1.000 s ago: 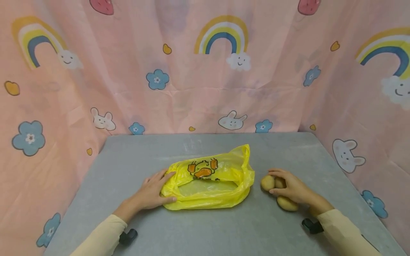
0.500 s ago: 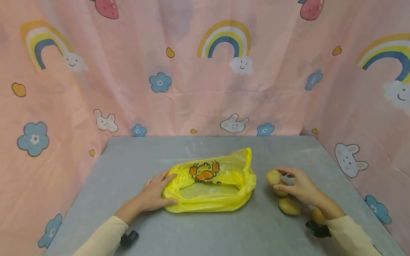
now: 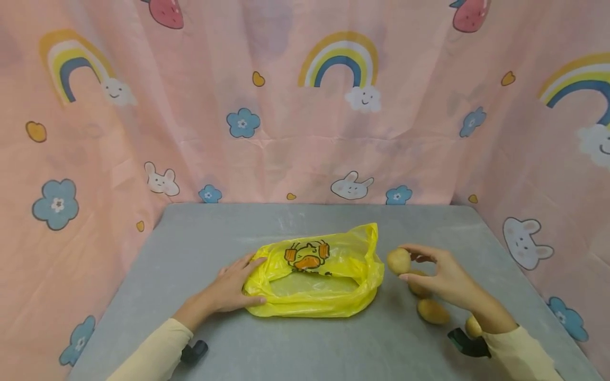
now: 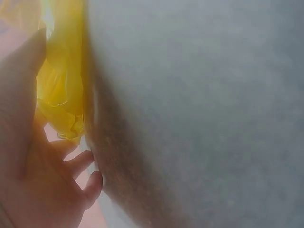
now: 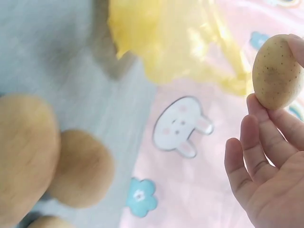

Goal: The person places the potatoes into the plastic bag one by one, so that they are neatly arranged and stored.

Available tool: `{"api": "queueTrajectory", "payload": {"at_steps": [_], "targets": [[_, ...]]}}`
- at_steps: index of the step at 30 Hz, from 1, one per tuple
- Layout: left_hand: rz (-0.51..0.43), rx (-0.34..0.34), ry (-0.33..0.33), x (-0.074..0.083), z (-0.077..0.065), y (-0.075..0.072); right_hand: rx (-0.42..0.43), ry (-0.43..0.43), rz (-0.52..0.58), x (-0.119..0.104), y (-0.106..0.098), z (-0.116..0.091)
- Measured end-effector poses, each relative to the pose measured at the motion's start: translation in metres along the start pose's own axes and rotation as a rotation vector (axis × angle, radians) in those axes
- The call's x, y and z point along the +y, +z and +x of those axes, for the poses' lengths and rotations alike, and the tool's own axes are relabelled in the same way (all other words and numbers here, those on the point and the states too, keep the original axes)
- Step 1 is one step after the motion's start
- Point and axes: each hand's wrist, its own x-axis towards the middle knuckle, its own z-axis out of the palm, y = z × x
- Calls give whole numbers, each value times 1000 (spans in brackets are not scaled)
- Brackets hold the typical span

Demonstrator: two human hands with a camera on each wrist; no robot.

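Note:
A yellow plastic bag (image 3: 310,307) with a printed duck lies on the grey table, its mouth spread wide. My left hand (image 3: 226,288) holds the bag's left end, thumb on the near rim and fingers on the far side. In the left wrist view, yellow plastic (image 4: 64,80) shows past the thumb. Just right of the bag, my right hand (image 3: 443,275) pinches a potato (image 3: 398,261) between thumb and fingertips. The right wrist view shows this speckled potato (image 5: 275,73) held up, the lower fingers loosely bent.
Several other potatoes lie on the table near the right hand: one potato (image 3: 419,286) partly behind the thumb, a second potato (image 3: 433,311) nearer, and a third potato (image 3: 473,327) by the wrist. A pink patterned curtain (image 3: 286,159) surrounds the grey table (image 3: 286,349).
The right hand has lifted one potato from the group and brought it left toward the bag. The left hand keeps its place at the bag's left end. The head view has shifted slightly.

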Motion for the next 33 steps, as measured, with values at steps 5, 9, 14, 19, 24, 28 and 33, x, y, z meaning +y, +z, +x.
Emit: {"api": "queueTrajectory", "payload": {"at_steps": [5,9,14,19,24,28,33], "targets": [[-5,-9,4,0,-1,1,-3,-6,-4,-17,6,7],[-5,-2,6,-1,-1,0,1,-10,12,-30,13,16],[17,12,13,-1,-1,-3,3,-12,52,-45,24,31],[24,15,25,0,0,-3,-34,-19,100,-53,38,41],[19,8,25,1,2,-1,-59,-17,118,-66,55,50],[17,9,20,1,1,-1,-75,-2,166,-78,73,58],[28,10,30,1,1,0,-103,24,220,-90,98,68]]}}
